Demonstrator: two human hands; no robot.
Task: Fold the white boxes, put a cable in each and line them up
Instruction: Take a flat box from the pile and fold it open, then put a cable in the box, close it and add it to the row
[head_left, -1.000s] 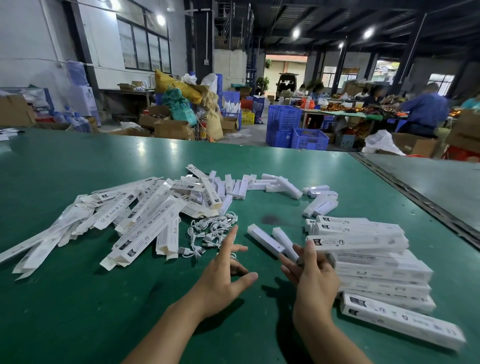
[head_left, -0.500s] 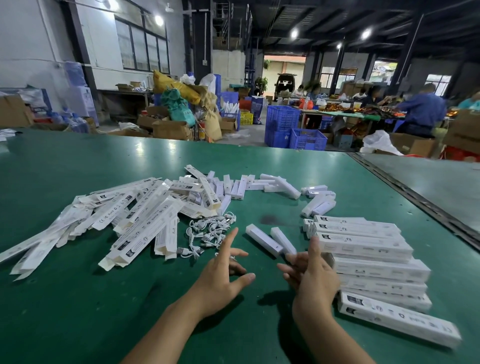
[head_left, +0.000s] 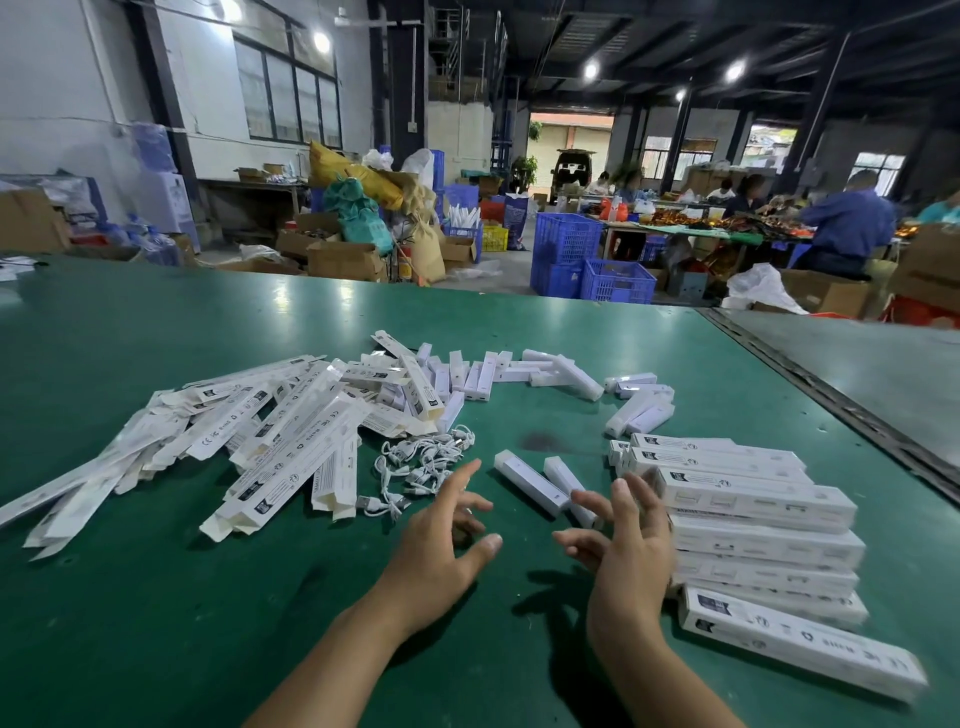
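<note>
A heap of flat unfolded white boxes lies on the left of the green table. A tangle of white cables sits just right of it. Folded boxes lie lined up in a row on the right. Two small white blocks rest in the middle. My left hand hovers near the cables, fingers spread, holding nothing. Beside the row of folded boxes, my right hand is open too, its fingers blurred.
More small white blocks are scattered toward the far side of the table. A dark seam runs along the table's right side. Blue crates, cardboard boxes and seated people are beyond the table.
My right hand has pulled back a little from the folded boxes and opened its fingers. The left hand has barely moved.
</note>
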